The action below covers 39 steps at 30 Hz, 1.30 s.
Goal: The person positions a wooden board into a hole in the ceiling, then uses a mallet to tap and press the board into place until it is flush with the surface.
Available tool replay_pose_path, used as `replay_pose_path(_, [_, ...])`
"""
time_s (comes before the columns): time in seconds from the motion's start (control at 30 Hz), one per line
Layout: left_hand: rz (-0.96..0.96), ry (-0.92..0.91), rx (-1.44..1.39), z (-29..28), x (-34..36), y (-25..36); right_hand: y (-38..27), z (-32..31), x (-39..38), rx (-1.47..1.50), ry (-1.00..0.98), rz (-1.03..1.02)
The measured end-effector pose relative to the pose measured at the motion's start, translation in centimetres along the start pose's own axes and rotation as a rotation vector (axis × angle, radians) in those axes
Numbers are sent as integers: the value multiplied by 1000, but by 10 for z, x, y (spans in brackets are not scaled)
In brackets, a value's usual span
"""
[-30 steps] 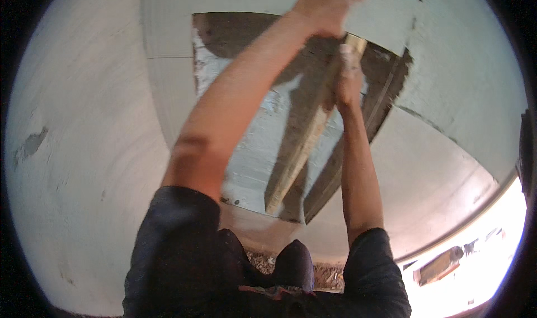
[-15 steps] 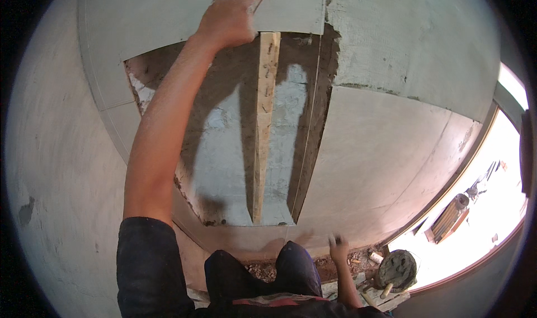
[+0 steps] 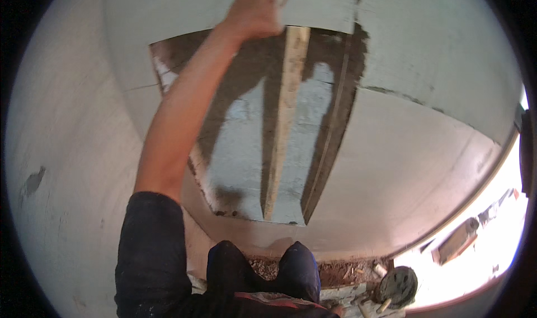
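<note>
So, I look first at the long wood strip (image 3: pixel 283 105), which stands in the big gap (image 3: pixel 293 161) in the wall (image 3: pixel 391 167). Its fat top end sits at the low edge of the pale panel (image 3: pixel 319 7) above, and its thin foot comes down near the bottom of the gap. It leans a little in my view. No hand is wrapped around it.

The left hand (image 3: pixel 257 10) is up high, just beside the strip's top end and in front of the panel. Its fingers blur and run off the top of my view, so from way over here I cannot tell if they are bent or flat, or if they press on anything. Down low, a tiny bit of skin by the dark shirt (image 3: pixel 154 251) looks like the right hand (image 3: pixel 338 310); too little shows for me to tell what it is doing.

To me, the step seems to be steadying things up top with one hand while the strip stands alone. I think the next move calls for care: no bump to the strip, and a good look at both ends.

Farther out, two knees (image 3: pixel 299 270) show below the gap. A round bucket (image 3: pixel 415 287) with grey stuff is at the lower right, a short wooden handle (image 3: pixel 384 305) just beside it.
</note>
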State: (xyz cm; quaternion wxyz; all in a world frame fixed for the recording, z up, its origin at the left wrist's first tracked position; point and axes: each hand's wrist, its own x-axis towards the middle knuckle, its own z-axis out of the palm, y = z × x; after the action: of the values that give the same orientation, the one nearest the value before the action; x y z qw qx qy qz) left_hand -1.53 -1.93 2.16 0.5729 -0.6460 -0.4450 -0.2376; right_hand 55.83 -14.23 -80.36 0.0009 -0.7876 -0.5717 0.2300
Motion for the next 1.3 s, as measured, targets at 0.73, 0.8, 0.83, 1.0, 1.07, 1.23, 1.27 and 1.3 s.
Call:
replay_pose_path(0.73, [43, 185, -162, 13, -7, -12, -73, -74, -4, 22, 50, -346])
replay_pose_path(0.8, [-22, 154, -226, 6, -10, -6, -69, -90, -12, 78, 75, -381])
replay_pose_path(0.83, [-10, 170, -228, 2, -13, -7, -69, -101, -18, 110, 91, -404])
replay_pose_path(1.0, [-121, 88, -168, -10, -43, -19, -131, -181, -43, 463, 91, -614])
replay_pose_path(1.07, [-191, 52, -153, -26, -64, -28, -206, -228, -49, 827, -109, -734])
replay_pose_path(1.23, [-304, 41, -104, -49, -97, -58, -349, -319, -121, 1110, 18, -1222])
replay_pose_path(1.27, [-320, 39, -60, -57, -105, -65, -366, -334, -122, 1029, 57, -1330])
replay_pose_path(1.3, [-330, 34, -14, -61, -108, -71, -383, -346, -122, 950, 92, -1437])
